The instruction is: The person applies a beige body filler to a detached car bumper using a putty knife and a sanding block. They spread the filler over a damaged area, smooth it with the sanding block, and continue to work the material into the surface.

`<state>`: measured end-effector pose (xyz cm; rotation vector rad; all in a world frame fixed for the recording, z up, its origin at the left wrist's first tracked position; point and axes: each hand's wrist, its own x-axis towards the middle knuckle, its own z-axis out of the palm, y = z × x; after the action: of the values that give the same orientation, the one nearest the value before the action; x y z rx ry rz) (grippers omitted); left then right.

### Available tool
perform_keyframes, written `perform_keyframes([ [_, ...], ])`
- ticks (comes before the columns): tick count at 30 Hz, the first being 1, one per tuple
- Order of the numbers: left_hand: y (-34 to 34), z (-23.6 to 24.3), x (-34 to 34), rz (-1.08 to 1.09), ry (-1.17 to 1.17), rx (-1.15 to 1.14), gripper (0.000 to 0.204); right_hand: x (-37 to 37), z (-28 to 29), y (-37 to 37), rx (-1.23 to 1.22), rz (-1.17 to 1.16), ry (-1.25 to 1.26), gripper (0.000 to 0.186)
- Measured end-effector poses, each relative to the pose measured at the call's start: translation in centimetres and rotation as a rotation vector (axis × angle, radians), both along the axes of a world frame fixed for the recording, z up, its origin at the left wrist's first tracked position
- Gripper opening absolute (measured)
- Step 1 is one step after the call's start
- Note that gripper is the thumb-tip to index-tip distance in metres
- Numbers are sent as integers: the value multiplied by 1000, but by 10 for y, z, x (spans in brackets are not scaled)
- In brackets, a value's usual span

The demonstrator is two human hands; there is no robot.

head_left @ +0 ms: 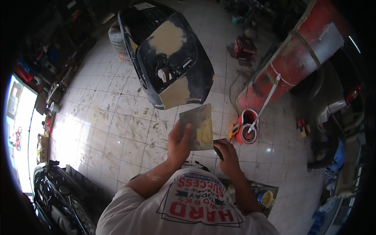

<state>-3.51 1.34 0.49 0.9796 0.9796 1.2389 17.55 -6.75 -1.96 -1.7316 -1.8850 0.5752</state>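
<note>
My left hand (178, 144) is closed on a flat grey metal plate (192, 116), its thumb lying over the near face. Yellowish body filler (205, 134) is smeared along the plate's right side. In my right hand (229, 159), at the plate's lower right corner, is a tool with a dark handle (218, 153); it looks like a putty knife, but its blade is hard to make out. Beyond both hands stands a dark car bumper (199, 58), with tan filler patches (167, 39) on its surface.
Stacked tyres (116, 39) stand beside the bumper. To the right, a red bucket (250, 113) stands below a large red, grey-patched panel (290, 62) with a white strap. An open tin (266, 199) sits near my right elbow. Dark car parts (62, 199) lie at lower left.
</note>
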Motion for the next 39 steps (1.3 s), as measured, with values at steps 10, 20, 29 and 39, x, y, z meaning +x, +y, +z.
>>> perform_keyframes([
  [10, -15, 6, 9, 56, 487, 334, 25, -19, 36, 13, 355, 209, -58, 73],
  [20, 14, 34, -3, 266, 184, 263, 30, -27, 39, -3, 572, 410, 211, 66],
  [29, 3, 18, -16, -4, -10, -71, 30, 27, 26, 41, 420, 101, -302, 65],
  [39, 18, 37, -16, 93, 489, 344, 24, -21, 46, 13, 437, 248, -135, 64],
])
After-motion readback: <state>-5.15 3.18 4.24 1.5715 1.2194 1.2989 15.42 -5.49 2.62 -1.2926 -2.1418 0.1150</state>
